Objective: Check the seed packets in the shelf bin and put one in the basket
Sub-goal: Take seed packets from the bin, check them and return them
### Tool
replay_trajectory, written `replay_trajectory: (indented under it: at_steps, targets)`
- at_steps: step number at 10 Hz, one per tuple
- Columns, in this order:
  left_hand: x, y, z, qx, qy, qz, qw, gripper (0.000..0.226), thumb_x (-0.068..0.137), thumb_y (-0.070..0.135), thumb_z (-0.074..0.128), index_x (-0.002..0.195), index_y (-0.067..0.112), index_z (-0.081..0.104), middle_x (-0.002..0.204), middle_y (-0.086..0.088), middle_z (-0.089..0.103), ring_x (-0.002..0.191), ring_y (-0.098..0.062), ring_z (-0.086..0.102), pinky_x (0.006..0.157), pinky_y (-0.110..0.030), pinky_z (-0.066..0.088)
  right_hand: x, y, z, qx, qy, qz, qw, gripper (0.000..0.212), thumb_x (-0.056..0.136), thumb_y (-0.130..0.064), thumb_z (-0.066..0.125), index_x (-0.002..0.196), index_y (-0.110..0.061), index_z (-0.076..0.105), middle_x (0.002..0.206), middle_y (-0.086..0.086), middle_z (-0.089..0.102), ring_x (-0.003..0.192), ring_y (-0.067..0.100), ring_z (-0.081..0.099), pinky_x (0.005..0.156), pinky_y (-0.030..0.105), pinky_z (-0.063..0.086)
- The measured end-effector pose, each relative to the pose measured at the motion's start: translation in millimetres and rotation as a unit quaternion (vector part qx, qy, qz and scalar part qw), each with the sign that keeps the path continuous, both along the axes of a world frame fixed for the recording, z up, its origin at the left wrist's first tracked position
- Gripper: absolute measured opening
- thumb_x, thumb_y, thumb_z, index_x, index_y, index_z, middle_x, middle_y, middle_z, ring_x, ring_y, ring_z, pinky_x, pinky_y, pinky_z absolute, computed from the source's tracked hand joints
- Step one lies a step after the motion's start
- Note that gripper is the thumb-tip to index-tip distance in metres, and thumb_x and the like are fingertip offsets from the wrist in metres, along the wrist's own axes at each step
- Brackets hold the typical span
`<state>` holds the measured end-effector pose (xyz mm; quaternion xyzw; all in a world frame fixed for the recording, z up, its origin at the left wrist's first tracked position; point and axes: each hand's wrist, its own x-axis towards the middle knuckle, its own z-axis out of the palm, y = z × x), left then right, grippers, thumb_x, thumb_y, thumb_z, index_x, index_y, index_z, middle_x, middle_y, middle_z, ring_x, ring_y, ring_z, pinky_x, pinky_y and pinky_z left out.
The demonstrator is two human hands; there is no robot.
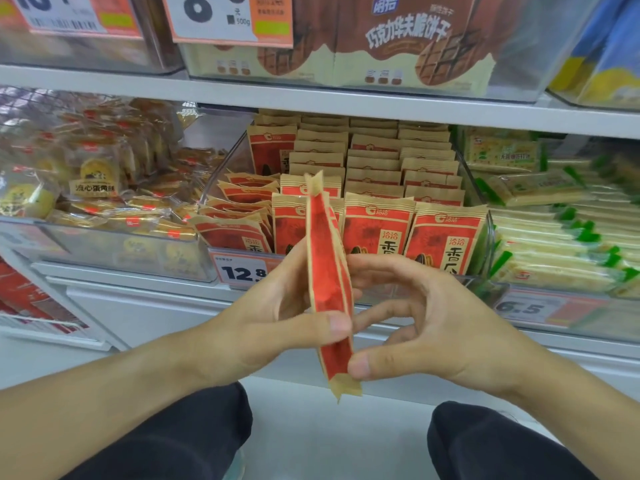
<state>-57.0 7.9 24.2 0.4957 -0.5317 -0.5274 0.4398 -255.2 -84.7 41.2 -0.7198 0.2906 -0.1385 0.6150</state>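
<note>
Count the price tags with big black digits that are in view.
4: two orange-and-white price tags on the top shelf, a "12.8" tag under the seed bin, a "6.5" tag at right. Others may be hidden.

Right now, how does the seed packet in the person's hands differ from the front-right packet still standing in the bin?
The held seed packet is turned edge-on, so only its narrow side shows; the front-right bin packet faces forward with its label readable. The held one is pinched between the left hand and right hand outside the bin; the other stands untouched among its row. Both share red-and-tan packaging.

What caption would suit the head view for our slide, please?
Both hands, left hand and right hand, hold a seed packet edge-on before the shelf bin.
</note>
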Motion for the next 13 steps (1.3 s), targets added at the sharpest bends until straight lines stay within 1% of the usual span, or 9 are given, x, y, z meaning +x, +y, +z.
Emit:
replay_trajectory:
  at_steps: [1, 2, 5, 7, 8, 9, 11, 12, 13]
  targets:
    - [-5, 3, -2, -0.010, 0.003, -0.042, 0.999, 0.042, 0.101, 0.031, 0.056, 0.141, 0.022, 0.047, 0.130, 0.002, 0.067, 0.121, -0.017, 0.064, 0.098, -0.033, 0.054, 1, 0, -3, -0.062, 0.043, -0.022, 0.997, 0.083, 0.059, -0.028, 0.096, 0.131, -0.040, 0.057, 0.116, -0.014, 0.068, 0.090, 0.016, 0.073, 0.069, 0.029, 0.059]
    - [-8, 1, -2, -0.024, 0.032, -0.012, 0.999, 0.041, 0.100, 0.017, 0.043, 0.141, 0.017, 0.045, 0.132, -0.001, 0.066, 0.122, -0.019, 0.064, 0.096, -0.030, 0.055, 2, -1, -1, -0.058, 0.037, -0.047, 0.997, 0.059, 0.069, -0.036, 0.085, 0.124, -0.032, 0.061, 0.107, -0.007, 0.074, 0.081, 0.023, 0.073, 0.053, 0.031, 0.057]
    - [-5, -3, 3, 0.015, 0.041, 0.109, 0.993, 0.054, 0.095, 0.045, 0.031, 0.107, 0.010, 0.071, 0.096, -0.011, 0.078, 0.087, -0.024, 0.077, 0.073, -0.029, 0.061, 2, -1, 4, -0.006, 0.030, -0.027, 0.999, 0.045, 0.081, -0.049, 0.066, 0.114, -0.020, 0.069, 0.101, 0.002, 0.079, 0.065, 0.029, 0.073, 0.057, 0.035, 0.055]
    - [-4, -4, -1, 0.005, -0.037, 0.136, 0.990, 0.052, 0.094, 0.046, 0.034, 0.079, 0.015, 0.073, 0.076, -0.010, 0.077, 0.065, -0.019, 0.075, 0.058, -0.021, 0.056, 4, -1, 7, 0.006, -0.004, -0.058, 0.998, 0.035, 0.089, -0.042, 0.057, 0.114, -0.022, 0.070, 0.094, -0.001, 0.080, 0.084, 0.021, 0.077, 0.069, 0.033, 0.063]
    - [-2, -4, -6, -0.027, -0.100, 0.136, 0.985, 0.034, 0.095, 0.044, 0.040, 0.107, 0.024, 0.065, 0.089, 0.001, 0.077, 0.078, -0.014, 0.075, 0.069, -0.028, 0.061, 2, -2, 8, 0.046, -0.023, -0.083, 0.995, 0.021, 0.097, -0.026, 0.057, 0.113, -0.021, 0.071, 0.093, 0.005, 0.080, 0.083, 0.026, 0.078, 0.068, 0.033, 0.065]
    - [-2, -3, -7, -0.037, -0.107, 0.131, 0.985, 0.041, 0.092, 0.038, 0.051, 0.132, 0.035, 0.047, 0.106, 0.009, 0.074, 0.097, -0.011, 0.073, 0.080, -0.035, 0.061, 2, -3, 6, 0.025, 0.005, -0.072, 0.997, 0.020, 0.099, -0.022, 0.058, 0.115, -0.021, 0.071, 0.090, 0.006, 0.080, 0.080, 0.028, 0.078, 0.065, 0.035, 0.065]
    - [-6, 1, -12, -0.040, -0.175, 0.118, 0.977, 0.074, 0.083, 0.054, 0.060, 0.150, 0.045, 0.028, 0.123, 0.026, 0.065, 0.114, 0.003, 0.062, 0.094, -0.027, 0.054, 3, 6, 1, 0.009, 0.035, -0.006, 0.999, 0.028, 0.092, -0.036, 0.062, 0.117, -0.028, 0.072, 0.092, 0.002, 0.080, 0.081, 0.024, 0.077, 0.066, 0.035, 0.064]
    - [-6, 1, -11, -0.036, -0.222, 0.116, 0.968, 0.087, 0.075, 0.066, 0.060, 0.153, 0.044, 0.027, 0.119, 0.025, 0.066, 0.112, 0.006, 0.062, 0.094, -0.026, 0.055, 3, 7, 0, -0.007, 0.044, 0.019, 0.999, 0.026, 0.093, -0.039, 0.061, 0.113, -0.028, 0.073, 0.093, -0.002, 0.080, 0.083, 0.020, 0.077, 0.069, 0.034, 0.063]
    - [-7, -1, -8, -0.035, -0.209, 0.129, 0.969, 0.081, 0.076, 0.056, 0.062, 0.151, 0.037, 0.036, 0.110, 0.029, 0.069, 0.105, 0.008, 0.065, 0.086, -0.021, 0.057, 4, 8, 0, -0.019, 0.049, 0.018, 0.998, 0.027, 0.093, -0.039, 0.059, 0.113, -0.028, 0.073, 0.093, -0.003, 0.080, 0.082, 0.019, 0.077, 0.068, 0.033, 0.064]
